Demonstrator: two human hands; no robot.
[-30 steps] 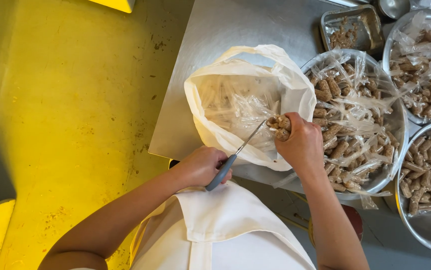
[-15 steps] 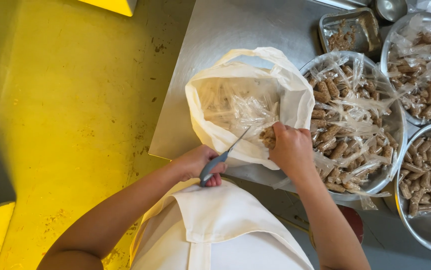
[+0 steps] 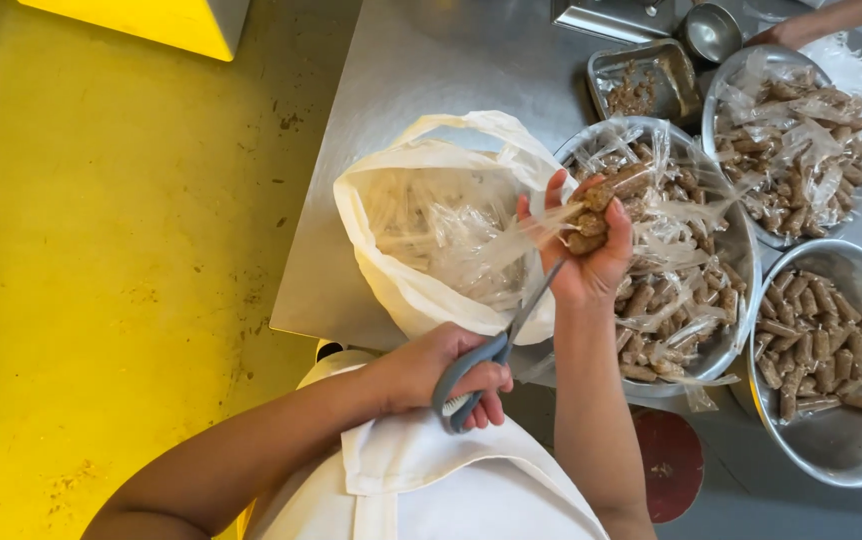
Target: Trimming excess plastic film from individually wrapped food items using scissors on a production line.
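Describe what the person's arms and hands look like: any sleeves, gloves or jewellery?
Both forearms are bare, with no sleeves reaching into view. The left hand and right hand wear no gloves, and no rings, watch or bracelets show. A white apron with a folded bib covers the chest below the arms.

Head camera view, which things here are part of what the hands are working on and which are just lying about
In hand: left hand with scissors; right hand with wrapped sticks; white bag; nearest bowl.
Lying about: small tray; ladle; far bowl.

Scissors (image 3: 491,345) blade tips hidden behind right hand (image 3: 586,255); co-worker's hand (image 3: 786,32) cut off by top edge.
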